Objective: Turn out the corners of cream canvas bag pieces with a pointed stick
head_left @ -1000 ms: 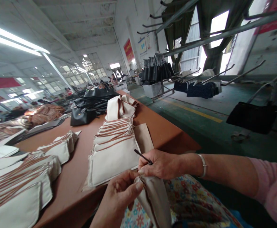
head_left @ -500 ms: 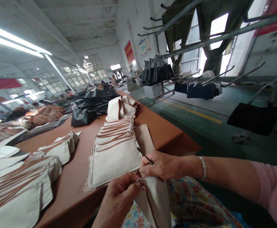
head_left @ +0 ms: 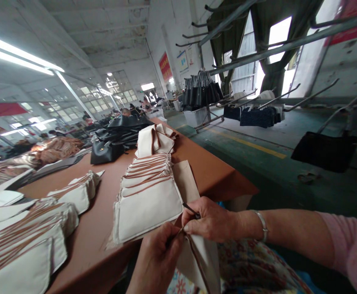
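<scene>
My left hand (head_left: 158, 251) pinches the top corner of a cream bag piece (head_left: 207, 255) with a brown edge, which hangs down over my lap. Against that same corner, my right hand (head_left: 210, 218) is closed with its fingertips touching my left fingers. A thin dark stick-like tool (head_left: 190, 210) pokes out of the right fist towards the table; its other end is hidden in the palm. Just beyond both hands lies an overlapping row of similar cream pieces (head_left: 149, 214) with brown edges.
The table has a brown cover (head_left: 209, 163). More cream pieces (head_left: 19, 265) overlap at the left, with black bags (head_left: 106, 153) heaped farther back. A tan sheet (head_left: 184, 177) lies beside the row. At the right, a metal rack (head_left: 267, 53) carries hanging bags.
Both hands have shifted slightly right, and the fingertips have come closer together at the piece's corner. The dark tool has dropped a little with the right hand.
</scene>
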Available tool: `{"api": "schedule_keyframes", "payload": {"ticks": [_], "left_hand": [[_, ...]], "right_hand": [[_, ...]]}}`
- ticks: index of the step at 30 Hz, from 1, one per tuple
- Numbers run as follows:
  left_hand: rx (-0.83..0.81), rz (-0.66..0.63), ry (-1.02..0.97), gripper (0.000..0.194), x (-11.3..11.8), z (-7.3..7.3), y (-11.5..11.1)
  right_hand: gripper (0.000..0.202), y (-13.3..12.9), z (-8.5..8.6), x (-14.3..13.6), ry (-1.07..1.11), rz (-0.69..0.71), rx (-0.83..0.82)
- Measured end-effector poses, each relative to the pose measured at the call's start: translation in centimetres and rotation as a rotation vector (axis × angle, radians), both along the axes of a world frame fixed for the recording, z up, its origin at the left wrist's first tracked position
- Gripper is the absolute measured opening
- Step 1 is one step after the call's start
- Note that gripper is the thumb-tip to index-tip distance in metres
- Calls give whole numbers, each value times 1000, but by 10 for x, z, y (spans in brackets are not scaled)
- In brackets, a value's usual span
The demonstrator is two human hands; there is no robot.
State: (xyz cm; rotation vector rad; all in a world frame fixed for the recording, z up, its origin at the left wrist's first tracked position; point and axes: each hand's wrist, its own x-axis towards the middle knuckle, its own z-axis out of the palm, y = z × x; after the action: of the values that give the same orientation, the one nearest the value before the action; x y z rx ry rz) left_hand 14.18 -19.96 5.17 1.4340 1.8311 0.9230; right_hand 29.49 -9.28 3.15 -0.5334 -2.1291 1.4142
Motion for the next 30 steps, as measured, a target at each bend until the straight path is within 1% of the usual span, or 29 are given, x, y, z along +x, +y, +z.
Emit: {"api": "schedule_keyframes", "payload": {"ticks": [1, 3, 5, 8, 11, 13, 15, 17, 19, 21, 22, 23, 24, 25, 27, 28, 29, 30], "left_hand": [[-31, -6, -71, 33, -2, 0, 0], [-125, -31, -221, 38, -7, -1, 0], [-214, -50, -312, 46, -11, 1, 1], [-266, -92, -321, 55, -13, 5, 2], [-287, -187, -275, 54, -11, 10, 4], [-292, -222, -248, 54, -10, 11, 5], [-292, -229, -249, 53, -9, 12, 6], [-298, -265, -287, 51, -7, 14, 7], [-260, -298, -265, 49, -4, 16, 7], [-190, -302, -135, 43, -1, 19, 7], [-150, -291, -49, 40, 1, 21, 6], [-109, -278, 26, 37, 2, 22, 6], [-75, -271, 82, 35, 3, 23, 5], [-50, -262, 119, 34, 4, 23, 4], [-15, -246, 163, 30, 6, 23, 4], [3, -240, 178, 28, 6, 23, 3], [19, -238, 192, 26, 7, 22, 3], [34, -237, 206, 25, 7, 21, 3]], "right_hand": [[5, 0, -3, 1, 54, 4, 62], [5, 0, -10, 2, 185, 31, 235], [8, 2, -16, 5, 281, 81, 412], [10, 6, -21, 11, 313, 131, 621], [11, 9, -21, 16, 324, 129, 800], [13, 10, -20, 20, 320, 136, 893], [14, 11, -20, 22, 296, 151, 957], [14, 12, -22, 23, 278, 166, 1001], [14, 12, -25, 23, 274, 167, 1010], [14, 12, -27, 23, 286, 171, 973], [13, 11, -27, 23, 299, 178, 920], [12, 11, -26, 23, 308, 188, 832], [11, 10, -24, 24, 302, 197, 700], [14, 11, -21, 25, 279, 203, 527], [26, 13, -12, 27, 192, 202, 144], [31, 15, -6, 27, 131, 206, 1], [35, 17, 0, 27, 69, 221, -82], [36, 20, 5, 27, 13, 244, -105]]}}
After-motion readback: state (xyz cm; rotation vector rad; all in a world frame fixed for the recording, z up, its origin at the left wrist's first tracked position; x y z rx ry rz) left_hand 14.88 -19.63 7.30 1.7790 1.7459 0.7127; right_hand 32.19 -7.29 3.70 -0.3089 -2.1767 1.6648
